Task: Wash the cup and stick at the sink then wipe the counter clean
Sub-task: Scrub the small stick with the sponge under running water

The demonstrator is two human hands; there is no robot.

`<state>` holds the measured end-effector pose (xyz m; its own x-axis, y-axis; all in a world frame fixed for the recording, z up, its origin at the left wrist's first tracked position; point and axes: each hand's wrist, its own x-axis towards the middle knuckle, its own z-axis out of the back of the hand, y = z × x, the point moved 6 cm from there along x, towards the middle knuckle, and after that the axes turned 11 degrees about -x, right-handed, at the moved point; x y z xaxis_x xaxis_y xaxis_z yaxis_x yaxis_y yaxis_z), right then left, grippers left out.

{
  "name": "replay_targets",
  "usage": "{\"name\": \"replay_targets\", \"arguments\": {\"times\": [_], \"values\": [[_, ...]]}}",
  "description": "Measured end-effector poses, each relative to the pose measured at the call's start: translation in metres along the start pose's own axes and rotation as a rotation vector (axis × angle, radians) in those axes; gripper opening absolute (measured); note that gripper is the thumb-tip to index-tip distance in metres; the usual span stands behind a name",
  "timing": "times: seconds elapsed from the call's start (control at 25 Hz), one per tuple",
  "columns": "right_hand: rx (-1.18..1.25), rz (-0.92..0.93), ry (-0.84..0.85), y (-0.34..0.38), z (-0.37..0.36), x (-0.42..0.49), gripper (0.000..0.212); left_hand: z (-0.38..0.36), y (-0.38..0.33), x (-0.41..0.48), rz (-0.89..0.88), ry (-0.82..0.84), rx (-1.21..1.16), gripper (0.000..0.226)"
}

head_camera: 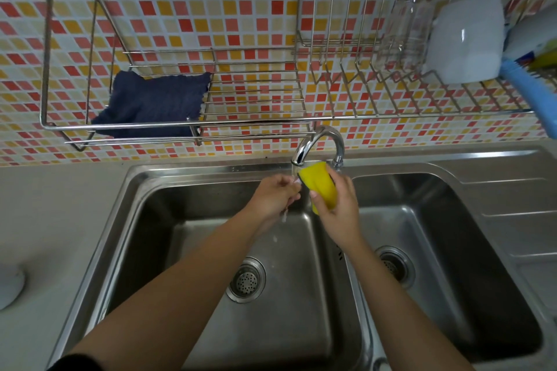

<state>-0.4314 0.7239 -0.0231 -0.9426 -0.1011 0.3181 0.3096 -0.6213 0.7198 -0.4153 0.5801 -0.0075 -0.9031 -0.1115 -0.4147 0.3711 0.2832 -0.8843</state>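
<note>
Left hand, grip curled narrow under the faucet stream, contents indiscernible; right hand just beside, gripping the upright yellow sponge. Cup and stick not discernible.

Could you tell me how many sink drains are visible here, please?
2: one drain in the left basin beneath the left forearm, the other drain in the right basin, partly hidden by the right forearm.

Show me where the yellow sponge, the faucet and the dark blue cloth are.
yellow sponge [321,187], head view, on its yellow face above the thumb.
faucet [324,137], head view, on the top of the curved chrome spout.
dark blue cloth [153,102], head view, on the middle of the cloth in the wire rack.
</note>
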Motion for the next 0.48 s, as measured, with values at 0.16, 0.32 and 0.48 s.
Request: {"name": "replay_targets", "arguments": {"times": [0.16,0.32,0.48], "values": [[-0.039,0.039,0.028,0.005,-0.009,0.003,0.051,0.005,0.001,-0.002,0.042,-0.022,-0.208,0.013],[-0.042,0.0,0.012,0.005,-0.01,0.0,0.046,0.017,0.005,-0.008,0.083,-0.124,-0.154,0.008],[-0.055,0.02,-0.029,0.004,-0.009,-0.001,0.045,0.018,0.003,-0.012,0.175,-0.116,-0.319,0.005]]}}
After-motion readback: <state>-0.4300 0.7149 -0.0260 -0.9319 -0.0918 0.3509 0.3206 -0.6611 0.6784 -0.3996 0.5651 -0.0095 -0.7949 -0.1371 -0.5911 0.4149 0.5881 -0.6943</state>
